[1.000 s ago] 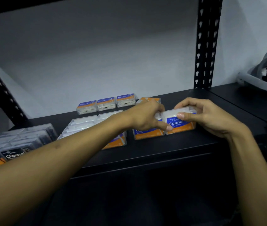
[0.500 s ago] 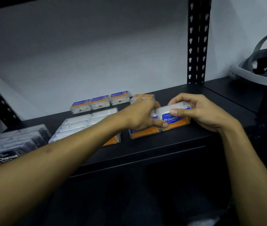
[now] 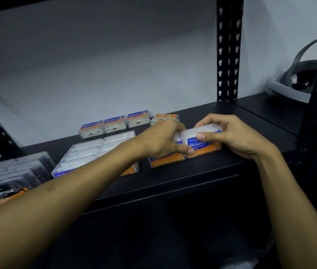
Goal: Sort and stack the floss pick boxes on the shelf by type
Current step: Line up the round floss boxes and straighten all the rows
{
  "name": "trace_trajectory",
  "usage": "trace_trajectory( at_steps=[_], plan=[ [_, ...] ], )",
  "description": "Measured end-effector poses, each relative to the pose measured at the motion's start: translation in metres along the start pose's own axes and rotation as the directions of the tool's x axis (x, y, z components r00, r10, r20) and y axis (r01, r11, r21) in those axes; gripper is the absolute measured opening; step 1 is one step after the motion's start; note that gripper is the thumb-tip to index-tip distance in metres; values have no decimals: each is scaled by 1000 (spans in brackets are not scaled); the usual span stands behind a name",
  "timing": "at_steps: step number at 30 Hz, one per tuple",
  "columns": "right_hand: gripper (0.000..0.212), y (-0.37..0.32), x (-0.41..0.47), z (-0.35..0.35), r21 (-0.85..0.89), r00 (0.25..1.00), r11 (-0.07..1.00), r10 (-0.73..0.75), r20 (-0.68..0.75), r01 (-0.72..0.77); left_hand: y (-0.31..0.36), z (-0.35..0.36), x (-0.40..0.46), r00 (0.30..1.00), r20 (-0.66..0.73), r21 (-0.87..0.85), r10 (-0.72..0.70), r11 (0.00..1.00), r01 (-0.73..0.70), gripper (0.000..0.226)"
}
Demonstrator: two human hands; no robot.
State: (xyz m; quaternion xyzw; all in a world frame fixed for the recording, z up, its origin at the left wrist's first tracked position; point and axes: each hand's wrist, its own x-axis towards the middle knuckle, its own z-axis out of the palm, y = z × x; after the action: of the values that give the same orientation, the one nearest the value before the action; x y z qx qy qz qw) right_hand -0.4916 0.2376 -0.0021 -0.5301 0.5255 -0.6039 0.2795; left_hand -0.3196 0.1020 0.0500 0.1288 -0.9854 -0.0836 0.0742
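On the left the Charcoal boxes (image 3: 8,191) are grouped. Your left hand (image 3: 161,140) presses one Round box (image 3: 166,161); your right hand (image 3: 231,136) grips the neighbouring Round box (image 3: 202,142), near the shelf (image 3: 173,183) front. Next, I think, align them evenly.

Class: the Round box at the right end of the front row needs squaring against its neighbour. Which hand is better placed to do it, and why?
The right hand: it already grips that Round box, thumb in front, fingers behind. The left hand rests on the neighbouring box.
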Motion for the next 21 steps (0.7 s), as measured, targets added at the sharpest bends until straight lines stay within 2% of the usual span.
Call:
trace_trajectory(
  at_steps=[7,10,13,15,18,20,21],
  plan=[
    [39,0,0,0,-11,1000,1000,0,7,0,5,-2,-3,1000,-10,28,-13,1000,13,49],
    [43,-1,0,0,8,1000,1000,6,-15,-6,9,-4,-6,1000,-7,28,-28,999,28,62],
    [73,-1,1,0,20,991,1000,-7,-131,9,19,-12,-11,996,-51,0,-73,997,73,88],
    [80,-2,0,-4,22,975,1000,0,-222,5,23,-22,-11,990,-93,-44,-110,993,106,90],
    [62,-4,0,-10,26,930,1000,21,-368,-12,12,-44,-5,972,-191,-94,-140,988,124,72],
    [51,-8,1,-15,-58,904,997,16,-428,-45,-5,-58,-1,962,-215,-106,-166,984,146,72],
    [47,-12,0,-19,-118,910,991,9,-414,-63,-13,-64,-1,960,-204,-114,-190,979,170,71]
  ],
)
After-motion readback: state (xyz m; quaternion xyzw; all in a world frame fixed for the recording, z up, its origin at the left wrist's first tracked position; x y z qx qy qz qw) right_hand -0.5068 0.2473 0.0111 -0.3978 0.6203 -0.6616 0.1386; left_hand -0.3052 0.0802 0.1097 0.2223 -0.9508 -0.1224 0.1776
